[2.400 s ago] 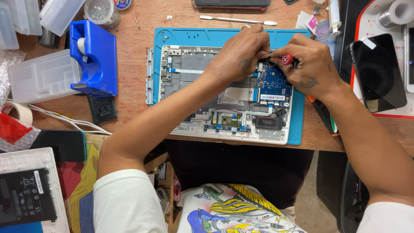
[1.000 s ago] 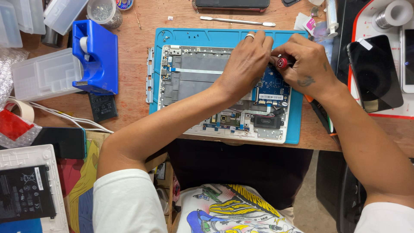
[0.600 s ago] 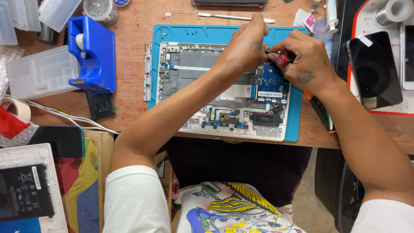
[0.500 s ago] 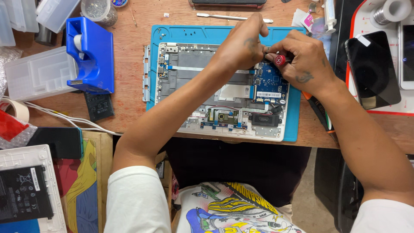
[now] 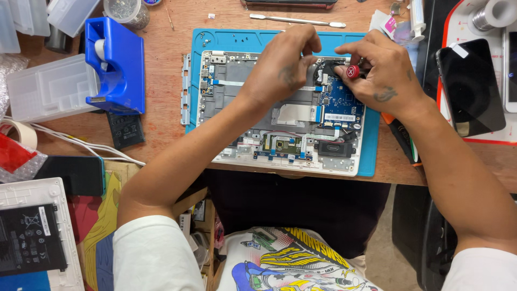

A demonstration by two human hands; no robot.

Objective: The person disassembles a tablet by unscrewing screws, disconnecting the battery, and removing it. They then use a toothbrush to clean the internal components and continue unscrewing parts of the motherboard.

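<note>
Nearest the person, below both hands, the opened laptop chassis [image 5: 280,140] lies on a blue work mat [image 5: 371,156] at the bench [image 5: 161,108] edge. Its bottom cover is already off, with the trackpad board, a speaker and ribbon cables exposed. The blue mainboard [image 5: 339,105] is still seated, so the strip-down looks only partly done.

The right hand [image 5: 385,75] is closed around a red-capped screwdriver [image 5: 353,71], pinching it upright over the mainboard's top corner. Just to its left, the left hand [image 5: 283,67] is curled with fingertips pressed down on the black fan area, steadying it.

Left of the left hand, well apart, stand a blue tape dispenser [image 5: 116,67] and a clear parts tray [image 5: 48,89]. Beyond both hands lies a metal spudger [image 5: 296,20]. A dark phone [image 5: 468,89] lies right of the right hand.
</note>
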